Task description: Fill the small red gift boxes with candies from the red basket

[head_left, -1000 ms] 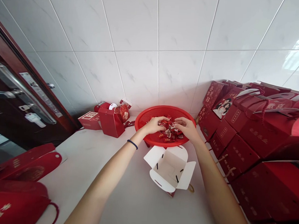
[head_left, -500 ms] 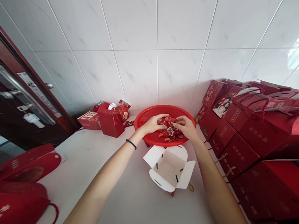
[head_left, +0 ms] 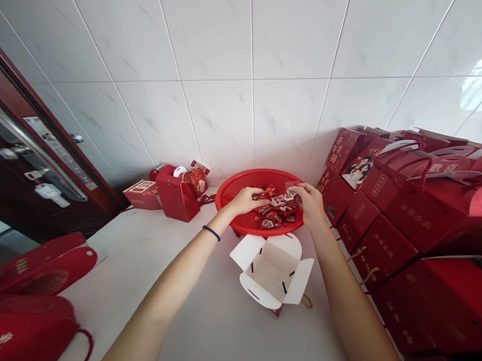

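A round red basket (head_left: pixel 234 187) stands at the back of the white table and holds several red wrapped sweets (head_left: pixel 273 217). My left hand (head_left: pixel 246 199) reaches into it with fingers pinched on a red sweet (head_left: pixel 264 193). My right hand (head_left: pixel 310 203) is over the basket's right side, its fingers closed on a small sweet packet (head_left: pixel 291 191). In front of the basket an open gift box (head_left: pixel 271 271) stands with its white flaps spread and nothing visible inside.
Stacked red gift boxes (head_left: pixel 404 221) fill the right side. Small red boxes (head_left: pixel 175 196) stand at the back left by a dark door (head_left: pixel 27 164). Flat red bags (head_left: pixel 28 298) lie at the near left. A tiled wall is behind.
My right hand has lifted a sweet packet and shifted right toward the basket's rim. My left hand stayed among the sweets, pinching one.
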The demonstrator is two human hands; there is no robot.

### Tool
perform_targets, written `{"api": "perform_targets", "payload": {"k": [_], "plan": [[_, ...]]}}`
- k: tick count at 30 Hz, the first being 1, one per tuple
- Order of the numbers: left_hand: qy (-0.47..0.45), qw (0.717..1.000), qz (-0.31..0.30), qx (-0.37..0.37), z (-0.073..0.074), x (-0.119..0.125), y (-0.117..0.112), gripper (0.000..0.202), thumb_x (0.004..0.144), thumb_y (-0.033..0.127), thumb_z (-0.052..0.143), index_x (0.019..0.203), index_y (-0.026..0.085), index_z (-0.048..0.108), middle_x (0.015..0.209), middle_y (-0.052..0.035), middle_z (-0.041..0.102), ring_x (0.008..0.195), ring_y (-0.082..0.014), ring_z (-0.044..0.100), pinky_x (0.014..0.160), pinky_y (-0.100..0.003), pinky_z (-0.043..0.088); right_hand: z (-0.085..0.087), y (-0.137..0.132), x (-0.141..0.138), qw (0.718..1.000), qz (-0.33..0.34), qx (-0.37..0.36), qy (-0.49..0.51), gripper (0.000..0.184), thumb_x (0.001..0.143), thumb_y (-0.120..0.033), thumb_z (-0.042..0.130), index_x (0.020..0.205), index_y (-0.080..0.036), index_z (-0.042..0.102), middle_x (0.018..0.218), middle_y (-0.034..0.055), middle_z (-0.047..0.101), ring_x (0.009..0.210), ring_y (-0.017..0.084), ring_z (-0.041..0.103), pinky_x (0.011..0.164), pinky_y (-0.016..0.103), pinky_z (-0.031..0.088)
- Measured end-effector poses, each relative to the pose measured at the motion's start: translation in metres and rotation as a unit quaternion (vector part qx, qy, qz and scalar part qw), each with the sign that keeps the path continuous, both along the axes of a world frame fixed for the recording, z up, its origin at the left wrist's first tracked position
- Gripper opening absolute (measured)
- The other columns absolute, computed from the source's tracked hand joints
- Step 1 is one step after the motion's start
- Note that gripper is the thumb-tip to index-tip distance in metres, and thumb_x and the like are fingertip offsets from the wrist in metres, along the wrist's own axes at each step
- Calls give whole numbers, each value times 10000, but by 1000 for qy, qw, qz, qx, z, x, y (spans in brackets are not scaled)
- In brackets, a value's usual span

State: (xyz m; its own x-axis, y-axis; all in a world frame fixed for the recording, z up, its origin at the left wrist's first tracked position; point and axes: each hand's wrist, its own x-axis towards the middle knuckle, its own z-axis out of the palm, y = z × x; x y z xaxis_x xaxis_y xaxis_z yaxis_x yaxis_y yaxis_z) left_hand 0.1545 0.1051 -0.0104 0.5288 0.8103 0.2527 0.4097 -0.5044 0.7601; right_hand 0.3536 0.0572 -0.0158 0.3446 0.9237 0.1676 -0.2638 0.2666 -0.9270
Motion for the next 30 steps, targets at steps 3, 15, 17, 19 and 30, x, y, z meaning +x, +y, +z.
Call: {"api": "perform_targets", "payload": {"k": [3,15,17,19,30], "plan": [[29,999,21,7,1,0,-2,544,737,626,708,540,188,454,548,47,431,565,-122,426,559,-261,303,3,-2,-1,997,38,-20,62,162,607,-318,695,692,-207,614,680,3,696,624,178,646,596,305,534],[-6,998,56,-29,-2,5,2,433,761,615,605,672,212,473,644,7,546,617,-164,524,556,-266,396,7,-4,-9,991,90,-27,97,205,590,-283,758,753,-195,668,685,29,728,653,213,694,587,312,559],[-9,998,57,-41,-3,7,5,376,788,568,550,686,211,494,677,-4,581,654,-175,555,590,-274,436,5,-4,-9,991,91,-28,98,219,586,-286,763,758,-203,657,710,31,739,688,226,710,602,319,568],[-7,997,69,-45,-4,7,9,317,809,508,492,704,209,513,745,-18,629,707,-186,589,627,-282,463,4,-3,-9,991,89,-27,101,220,588,-283,752,761,-210,638,734,33,746,740,245,725,625,334,576],[214,970,86,-81,4,-1,59,193,616,255,659,455,206,565,485,-35,590,575,-217,592,607,-303,439,1,0,-4,991,66,-19,112,251,585,-295,723,811,-221,642,696,13,724,709,222,698,601,317,534]]}}
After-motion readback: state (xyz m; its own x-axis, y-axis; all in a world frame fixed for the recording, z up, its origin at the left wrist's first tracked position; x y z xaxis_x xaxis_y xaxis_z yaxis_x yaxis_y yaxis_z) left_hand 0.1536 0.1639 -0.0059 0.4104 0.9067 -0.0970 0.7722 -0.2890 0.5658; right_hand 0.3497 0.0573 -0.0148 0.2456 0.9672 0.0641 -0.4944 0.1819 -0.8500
